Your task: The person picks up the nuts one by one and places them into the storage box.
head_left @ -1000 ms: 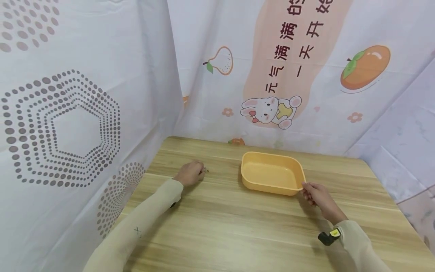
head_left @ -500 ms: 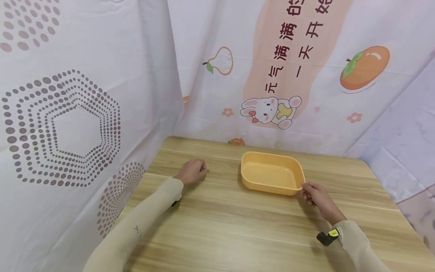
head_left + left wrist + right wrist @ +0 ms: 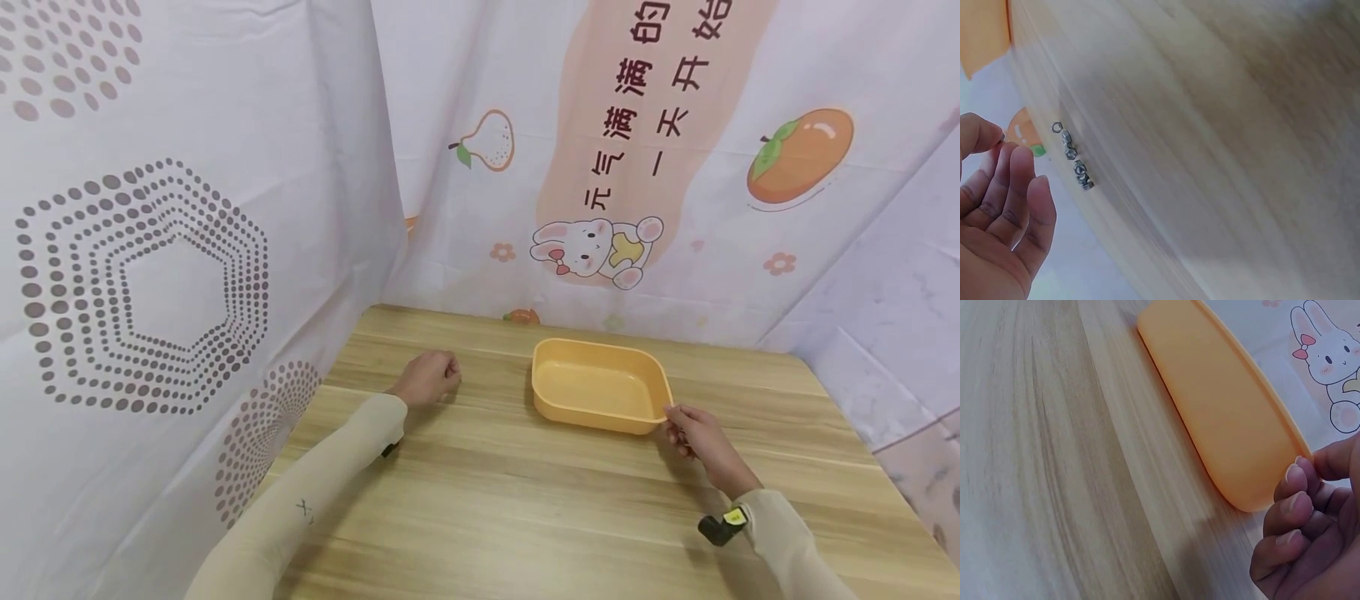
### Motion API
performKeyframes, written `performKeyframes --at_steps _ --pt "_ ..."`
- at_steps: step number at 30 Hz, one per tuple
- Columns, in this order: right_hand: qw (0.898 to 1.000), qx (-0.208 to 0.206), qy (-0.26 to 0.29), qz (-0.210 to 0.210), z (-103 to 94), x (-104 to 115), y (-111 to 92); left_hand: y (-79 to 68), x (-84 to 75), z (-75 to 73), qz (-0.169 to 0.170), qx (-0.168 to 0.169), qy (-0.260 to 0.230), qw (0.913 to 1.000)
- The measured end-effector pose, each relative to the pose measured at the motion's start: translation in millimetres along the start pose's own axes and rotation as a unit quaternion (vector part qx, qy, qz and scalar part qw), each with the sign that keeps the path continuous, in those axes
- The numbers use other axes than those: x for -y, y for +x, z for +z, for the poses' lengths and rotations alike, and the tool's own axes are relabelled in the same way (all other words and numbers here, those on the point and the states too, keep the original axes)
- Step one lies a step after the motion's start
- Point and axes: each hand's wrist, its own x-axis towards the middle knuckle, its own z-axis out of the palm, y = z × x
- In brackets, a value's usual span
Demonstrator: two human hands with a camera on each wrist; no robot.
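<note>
My left hand [image 3: 429, 379] is over the left part of the wooden table. In the left wrist view its thumb and forefinger pinch a small grey metal piece [image 3: 1002, 137], mostly hidden by the fingertips, which looks like a hex nut; the other fingers are loosely bent. Several steel hex nuts [image 3: 1070, 153] lie in a short row on the table beyond the fingers, hidden behind the hand in the head view. With thumb and fingertips, my right hand [image 3: 702, 446] grips the near right corner of the rim of a shallow orange-yellow plastic tray [image 3: 600, 421].
The wood-grain table [image 3: 480, 500] reaches back to a white printed curtain [image 3: 450, 233]. Another curtain [image 3: 180, 458] hangs close along the left arm. Inside the tray only its bare floor shows.
My left hand has shifted slightly right and now covers the nuts that showed at its fingertips. The right hand and the tray stay in place.
</note>
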Motion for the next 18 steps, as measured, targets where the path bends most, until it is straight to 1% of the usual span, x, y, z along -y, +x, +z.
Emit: performKeyframes --at_steps 3,10,18 --pt "1.000 -0.002 -0.002 -0.001 0.2 0.6 -0.8 0.3 -2.2 -0.3 -0.002 -0.002 0.001 1.0000" --pt "1.000 -0.003 -0.002 -0.003 0.2 0.9 -1.4 2.9 -9.9 -2.9 0.005 -0.014 0.013 0.9998" --pt "1.000 -0.001 -0.002 0.000 -0.1 -0.6 0.1 7.4 -16.9 -2.3 0.011 -0.023 0.016 0.9996"
